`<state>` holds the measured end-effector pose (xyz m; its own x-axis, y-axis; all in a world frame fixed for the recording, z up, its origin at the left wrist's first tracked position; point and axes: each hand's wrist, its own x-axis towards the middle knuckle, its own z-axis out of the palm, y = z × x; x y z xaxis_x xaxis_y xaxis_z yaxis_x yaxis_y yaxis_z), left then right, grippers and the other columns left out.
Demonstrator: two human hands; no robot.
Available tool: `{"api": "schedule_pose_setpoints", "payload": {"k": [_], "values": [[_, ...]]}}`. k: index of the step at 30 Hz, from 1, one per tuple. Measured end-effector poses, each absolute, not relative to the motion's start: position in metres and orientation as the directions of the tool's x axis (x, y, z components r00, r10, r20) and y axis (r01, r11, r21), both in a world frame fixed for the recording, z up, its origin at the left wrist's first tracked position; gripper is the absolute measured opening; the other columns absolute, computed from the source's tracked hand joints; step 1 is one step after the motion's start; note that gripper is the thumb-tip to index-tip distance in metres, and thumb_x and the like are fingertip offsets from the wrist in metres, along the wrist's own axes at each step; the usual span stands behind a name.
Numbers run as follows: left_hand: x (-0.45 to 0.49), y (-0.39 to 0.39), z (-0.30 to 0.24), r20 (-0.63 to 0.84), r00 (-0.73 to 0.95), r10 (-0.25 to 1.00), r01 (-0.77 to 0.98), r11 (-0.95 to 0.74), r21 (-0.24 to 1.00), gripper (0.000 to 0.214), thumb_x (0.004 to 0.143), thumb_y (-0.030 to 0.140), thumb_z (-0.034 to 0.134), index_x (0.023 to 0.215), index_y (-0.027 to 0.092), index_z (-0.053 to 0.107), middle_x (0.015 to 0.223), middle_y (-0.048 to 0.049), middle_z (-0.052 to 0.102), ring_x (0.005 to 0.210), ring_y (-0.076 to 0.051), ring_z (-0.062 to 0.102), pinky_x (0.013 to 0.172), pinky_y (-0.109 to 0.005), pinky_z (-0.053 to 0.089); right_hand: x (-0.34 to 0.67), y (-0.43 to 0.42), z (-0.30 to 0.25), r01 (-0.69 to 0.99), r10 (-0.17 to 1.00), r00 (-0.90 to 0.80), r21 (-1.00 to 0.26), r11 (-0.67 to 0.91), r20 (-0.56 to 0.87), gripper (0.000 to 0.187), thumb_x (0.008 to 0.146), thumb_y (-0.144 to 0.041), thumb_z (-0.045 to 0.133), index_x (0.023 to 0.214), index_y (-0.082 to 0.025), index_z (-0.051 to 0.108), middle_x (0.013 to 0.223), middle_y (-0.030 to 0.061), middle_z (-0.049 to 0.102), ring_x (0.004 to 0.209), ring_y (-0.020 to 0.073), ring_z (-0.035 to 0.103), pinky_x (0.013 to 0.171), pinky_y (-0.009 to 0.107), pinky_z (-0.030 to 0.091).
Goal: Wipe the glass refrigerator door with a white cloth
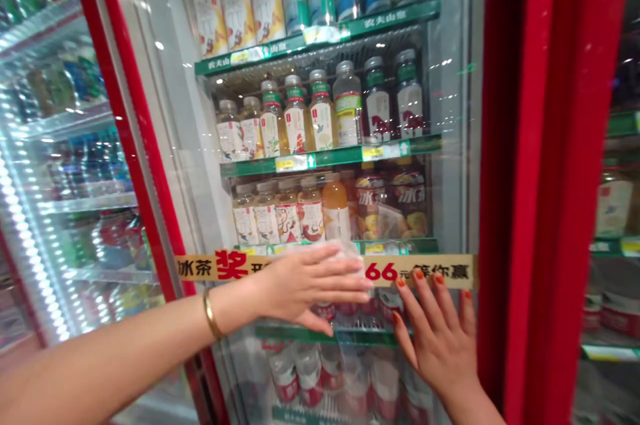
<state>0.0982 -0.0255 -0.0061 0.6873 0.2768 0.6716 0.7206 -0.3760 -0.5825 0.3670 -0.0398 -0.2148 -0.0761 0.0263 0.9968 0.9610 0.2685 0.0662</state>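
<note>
A drinks fridge with a red-framed glass door (450, 112) fills the view. My left hand (305, 285), a gold bracelet (213, 315) on its wrist, lies flat against the glass with its fingers stretched to the right. Something pale and crumpled (347, 250) shows at its fingertips, pressed to the glass; I cannot make out what it is. My right hand (437, 332), nails painted orange, rests flat on the glass just below and right of it, fingers spread upward. Both touch a tan sticker strip (425, 272) with red and black print.
Behind the glass, green-edged shelves (330, 158) carry rows of tea and juice bottles (295, 118); red-labelled bottles (310, 372) stand lower down. A thick red door post (550, 178) rises at the right. Another lit fridge (75, 178) stands at the left.
</note>
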Motion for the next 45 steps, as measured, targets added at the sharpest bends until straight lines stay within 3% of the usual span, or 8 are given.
{"api": "schedule_pose_setpoints", "payload": {"k": [8, 11, 14, 21, 27, 34, 40, 45], "values": [[0.122, -0.003, 0.087, 0.838, 0.544, 0.028, 0.743, -0.48, -0.467, 0.091, 0.106, 0.082, 0.036, 0.177, 0.025, 0.03, 0.188, -0.0082, 0.024, 0.178, -0.034, 0.006, 0.14, -0.069, -0.009, 0.367, -0.043, -0.211, 0.974, 0.0, -0.077, 0.075, 0.216, 0.997, 0.089, 0.103, -0.037, 0.069, 0.179, -0.026, 0.027, 0.186, 0.0073, 0.03, 0.174, 0.0304, 0.026, 0.145, 0.059, 0.017], [0.145, -0.011, 0.022, 0.439, 0.895, -0.082, 0.307, -0.6, -0.739, 0.07, 0.107, 0.071, 0.043, 0.168, 0.036, 0.048, 0.18, 0.0042, 0.045, 0.175, -0.024, 0.025, 0.145, -0.054, 0.008, 0.367, -0.041, -0.214, 0.982, -0.016, -0.033, 0.035, 0.187, 0.999, 0.095, 0.102, -0.036, 0.068, 0.181, -0.018, 0.019, 0.189, 0.0157, 0.016, 0.175, 0.0384, 0.021, 0.142, 0.068, 0.022], [0.15, -0.014, 0.016, 0.159, 0.984, -0.079, 0.061, -0.688, -0.723, 0.062, 0.108, 0.065, 0.044, 0.164, 0.04, 0.052, 0.174, 0.0124, 0.052, 0.169, -0.021, 0.038, 0.143, -0.048, 0.022, 0.366, -0.04, -0.214, 0.987, 0.024, -0.022, 0.017, 0.157, 0.999, 0.095, 0.102, -0.035, 0.064, 0.181, -0.013, 0.016, 0.188, 0.0182, 0.012, 0.175, 0.041, 0.015, 0.14, 0.071, 0.024], [0.188, -0.006, 0.114, 0.75, 0.661, 0.016, 0.604, -0.604, -0.52, 0.075, 0.109, 0.071, 0.041, 0.174, 0.034, 0.039, 0.186, -0.0009, 0.031, 0.178, -0.033, 0.007, 0.14, -0.071, -0.011, 0.372, -0.04, -0.217, 0.985, 0.047, -0.047, 0.039, 0.167, 0.998, 0.098, 0.098, -0.03, 0.069, 0.18, -0.012, 0.018, 0.188, 0.0182, 0.015, 0.176, 0.0408, 0.015, 0.14, 0.064, 0.031], [0.208, -0.015, 0.034, 0.045, 0.996, -0.073, -0.017, -0.685, -0.728, 0.061, 0.104, 0.062, 0.062, 0.163, 0.048, 0.053, 0.176, 0.0163, 0.045, 0.173, -0.014, 0.029, 0.148, -0.041, 0.002, 0.373, -0.036, -0.225, 0.958, -0.068, 0.038, -0.017, 0.285, 0.997, 0.1, 0.098, -0.021, 0.06, 0.182, -0.017, 0.005, 0.19, 0.0206, 0.003, 0.175, 0.0405, 0.017, 0.131, 0.07, 0.044], [0.229, -0.006, 0.137, 0.721, 0.692, 0.002, 0.56, -0.632, -0.536, 0.066, 0.113, 0.059, 0.034, 0.173, 0.031, 0.039, 0.187, -0.0003, 0.029, 0.178, -0.028, 0.009, 0.142, -0.067, -0.007, 0.373, -0.047, -0.211, 0.96, -0.084, 0.008, 0.016, 0.28, 0.996, 0.098, 0.099, -0.017, 0.059, 0.181, -0.017, 0.006, 0.191, 0.0148, 0.003, 0.176, 0.0316, 0.017, 0.138, 0.058, 0.038], [0.14, -0.018, -0.083, 0.312, 0.93, -0.195, 0.205, -0.43, -0.879, 0.063, 0.103, 0.078, 0.051, 0.151, 0.042, 0.067, 0.177, 0.0107, 0.046, 0.176, -0.02, 0.021, 0.15, -0.051, 0.009, 0.375, -0.046, -0.208, 0.964, -0.038, -0.079, 0.086, 0.25, 0.996, 0.083, 0.104, -0.024, 0.056, 0.18, -0.024, 0.023, 0.19, 0.0028, 0.015, 0.177, 0.0274, 0.015, 0.146, 0.051, 0.014], [-0.007, -0.005, -0.14, 0.89, 0.449, 0.08, 0.856, -0.325, -0.403, 0.074, 0.112, 0.047, 0.047, 0.18, 0.035, 0.019, 0.187, -0.0034, 0.027, 0.178, -0.024, 0.005, 0.145, -0.063, -0.002, 0.373, -0.047, -0.209, 0.965, 0.017, -0.095, 0.088, 0.245, 0.995, 0.081, 0.103, -0.033, 0.061, 0.178, -0.033, 0.03, 0.186, 0.0004, 0.028, 0.175, 0.0286, 0.023, 0.145, 0.056, 0.013]]}}
